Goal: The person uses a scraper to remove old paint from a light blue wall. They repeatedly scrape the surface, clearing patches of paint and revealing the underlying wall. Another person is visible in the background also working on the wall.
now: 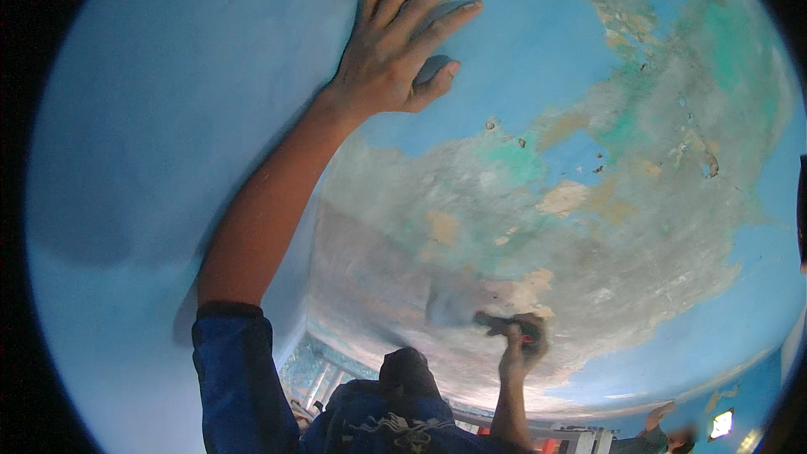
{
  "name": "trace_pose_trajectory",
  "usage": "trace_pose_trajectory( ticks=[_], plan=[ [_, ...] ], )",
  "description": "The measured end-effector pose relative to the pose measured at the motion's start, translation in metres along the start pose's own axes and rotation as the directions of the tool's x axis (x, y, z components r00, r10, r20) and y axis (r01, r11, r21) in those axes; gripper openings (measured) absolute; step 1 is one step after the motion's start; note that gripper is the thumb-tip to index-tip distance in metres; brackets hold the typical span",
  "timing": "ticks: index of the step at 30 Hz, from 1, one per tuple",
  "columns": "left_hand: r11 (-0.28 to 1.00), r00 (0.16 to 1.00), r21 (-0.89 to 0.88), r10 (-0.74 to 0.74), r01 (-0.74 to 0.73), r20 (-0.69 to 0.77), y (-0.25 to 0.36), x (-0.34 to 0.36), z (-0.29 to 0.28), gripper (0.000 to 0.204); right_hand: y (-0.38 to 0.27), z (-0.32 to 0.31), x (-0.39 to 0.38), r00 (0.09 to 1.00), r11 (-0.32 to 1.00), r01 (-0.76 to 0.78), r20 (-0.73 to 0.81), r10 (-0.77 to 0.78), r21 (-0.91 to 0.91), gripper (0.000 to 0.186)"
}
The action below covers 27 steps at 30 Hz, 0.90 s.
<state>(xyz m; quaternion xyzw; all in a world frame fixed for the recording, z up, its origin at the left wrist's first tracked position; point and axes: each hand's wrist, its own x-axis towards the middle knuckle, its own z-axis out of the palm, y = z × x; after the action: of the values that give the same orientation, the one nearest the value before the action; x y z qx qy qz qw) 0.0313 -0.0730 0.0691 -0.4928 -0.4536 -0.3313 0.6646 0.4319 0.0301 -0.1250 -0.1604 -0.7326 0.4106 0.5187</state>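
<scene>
Head view shows my left hand [395, 50] pressed flat against the blue wall [168, 118], fingers stretched out and close together, thumb tucked toward the palm, gripping nothing. My bare forearm runs down from it to a rolled blue sleeve [235, 378] at the lower edge. Just right of my hand the blue paint gives way to a broad patch of scraped, peeling surface [588, 235], grey and tan with green flecks. Lower down, against that worn patch, another person's hand [523, 343] is closed around a dark scraping tool with a red part [503, 324], its blade touching the surface. That person's dark-haired head [405, 370] sits just below. My right hand is out of sight.
</scene>
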Motion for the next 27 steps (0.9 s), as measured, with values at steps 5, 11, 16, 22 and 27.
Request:
trace_pose_trajectory(
  ticks=[5,11,16,22,27],
  plan=[
    [1.0,1.0,-0.003,0.015,-0.015,-0.025,-0.002,-0.002,-0.001,0.044,-0.006,0.018,0.03,0.964,0.967,0.157,-0.242,-0.107,0.199,0.039],
    [1.0,1.0,0.008,-0.008,0.008,-0.024,0.0,-0.006,0.001,0.048,0.008,0.045,0.038,0.922,0.906,0.275,-0.356,-0.153,0.323,0.033],
    [0.999,0.999,-0.044,-0.01,0.008,-0.043,0.0,-0.005,-0.001,0.049,-0.009,0.079,0.022,0.994,0.972,-0.075,-0.064,0.091,0.224,0.026],
    [0.981,0.986,-0.193,-0.014,-0.019,-0.167,-0.004,-0.001,0.005,0.052,0.008,0.099,0.022,0.976,0.952,0.136,-0.202,-0.081,0.274,0.023],
    [0.977,0.972,-0.207,0.001,-0.051,-0.237,-0.006,-0.006,0.012,0.052,0.007,0.108,0.027,0.956,0.936,0.242,-0.227,-0.185,0.254,0.028]
  ],
)
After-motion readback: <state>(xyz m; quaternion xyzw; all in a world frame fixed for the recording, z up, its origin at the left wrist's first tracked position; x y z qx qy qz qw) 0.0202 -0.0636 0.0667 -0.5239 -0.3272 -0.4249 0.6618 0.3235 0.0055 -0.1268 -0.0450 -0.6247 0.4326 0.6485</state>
